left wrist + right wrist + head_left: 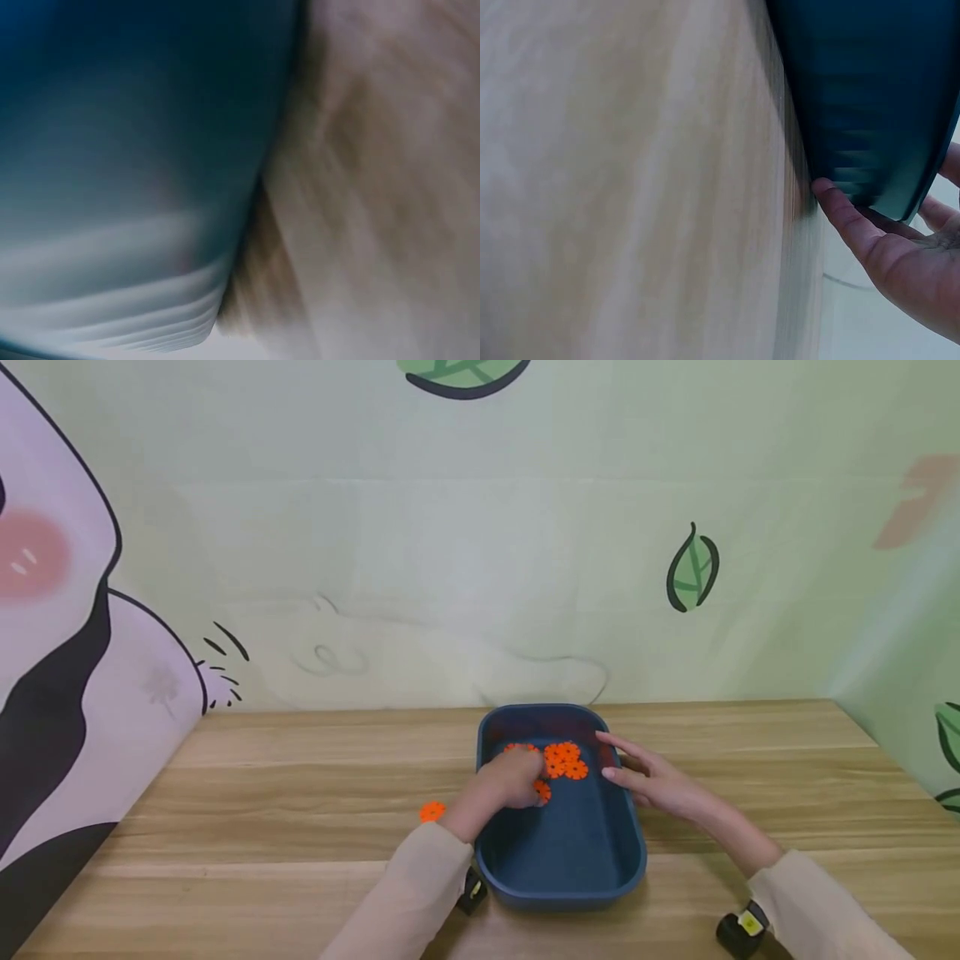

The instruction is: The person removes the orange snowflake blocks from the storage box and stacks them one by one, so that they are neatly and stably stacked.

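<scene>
Our left grip (514, 777) sits among orange discs (566, 758), its grasp unclear. Our right grip (658, 783), unclenched, touches the blue bin (558, 852).

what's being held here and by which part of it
The right hand holds the blue bin by its right-hand rim and wall. The left hand is inside; whether it holds an orange piece cannot be told.

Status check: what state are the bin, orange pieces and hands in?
Blue bin: upright, open-topped, on the wooden table.
Left hand: inside the bin, fingertips hidden.
Right hand: touching the bin's right side, fingers extended.
Orange pieces: inside the bin, some partly hidden.
Stray orange piece: lying on the table left of the bin.
</scene>
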Action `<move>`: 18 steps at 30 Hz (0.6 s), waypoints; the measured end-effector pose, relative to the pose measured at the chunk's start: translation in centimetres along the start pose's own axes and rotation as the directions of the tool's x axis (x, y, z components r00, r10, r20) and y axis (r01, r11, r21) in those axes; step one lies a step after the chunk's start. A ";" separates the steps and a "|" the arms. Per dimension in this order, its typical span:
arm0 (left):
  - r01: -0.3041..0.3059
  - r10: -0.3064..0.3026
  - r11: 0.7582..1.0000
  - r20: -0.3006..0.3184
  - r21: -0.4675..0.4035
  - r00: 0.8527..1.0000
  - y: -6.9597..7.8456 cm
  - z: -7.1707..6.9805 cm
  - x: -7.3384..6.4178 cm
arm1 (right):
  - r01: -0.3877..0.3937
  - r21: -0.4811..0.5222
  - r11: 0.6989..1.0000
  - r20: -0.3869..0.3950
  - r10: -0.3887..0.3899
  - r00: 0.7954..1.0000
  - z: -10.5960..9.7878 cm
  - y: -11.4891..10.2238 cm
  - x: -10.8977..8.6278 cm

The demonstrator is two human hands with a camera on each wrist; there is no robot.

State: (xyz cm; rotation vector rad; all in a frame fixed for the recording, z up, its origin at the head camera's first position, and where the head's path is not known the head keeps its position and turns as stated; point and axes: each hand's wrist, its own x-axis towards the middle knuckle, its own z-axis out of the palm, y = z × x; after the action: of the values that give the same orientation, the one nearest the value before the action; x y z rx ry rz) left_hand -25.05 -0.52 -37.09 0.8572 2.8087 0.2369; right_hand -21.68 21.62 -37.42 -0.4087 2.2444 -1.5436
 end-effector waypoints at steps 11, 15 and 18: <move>-0.129 0.111 0.977 -0.110 -0.172 0.988 0.4 -0.3 -0.8 | -0.003 -0.007 1.000 -0.011 0.003 1.000 -0.1 0.1 -0.4; -0.200 0.148 0.930 -0.184 -0.309 0.972 0.5 -1.2 -1.7 | -0.003 -0.028 1.000 -0.018 0.003 1.000 -0.2 0.0 -0.5; -0.216 0.146 0.904 -0.209 -0.368 0.967 0.1 -1.8 -2.5 | -0.010 -0.041 0.999 -0.024 0.009 1.000 -0.1 -0.2 -0.5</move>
State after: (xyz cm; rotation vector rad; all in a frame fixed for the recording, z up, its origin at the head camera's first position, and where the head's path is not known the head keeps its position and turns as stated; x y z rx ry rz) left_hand -23.37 -1.99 -34.98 1.0386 2.6864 0.9088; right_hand -21.26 21.88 -37.15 -0.3931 2.2963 -1.5078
